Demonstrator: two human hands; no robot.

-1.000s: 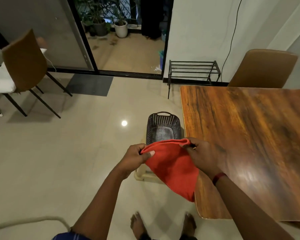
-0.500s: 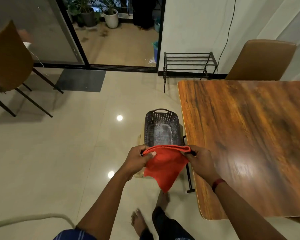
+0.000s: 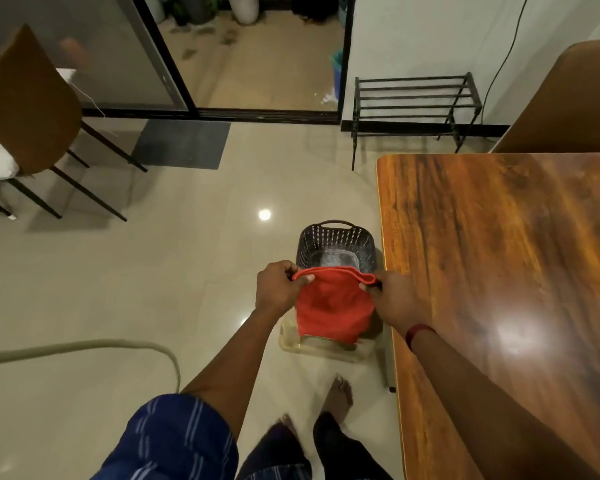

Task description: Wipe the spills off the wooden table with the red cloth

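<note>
Both arms reach forward. Left grip (image 3: 278, 289) and right grip (image 3: 395, 303) each pinch a top corner of the red cloth (image 3: 333, 306), held above the basket (image 3: 336, 237), left of the tabletop (image 3: 499, 271). Since 0.5 s ago, the cloth hangs squarer, no longer pointed.

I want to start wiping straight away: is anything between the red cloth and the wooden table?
Nothing visible is. The left hand and right hand pinch the red cloth by its top corners, in the air beside the wooden table; the basket sits lower down, not between them.
</note>
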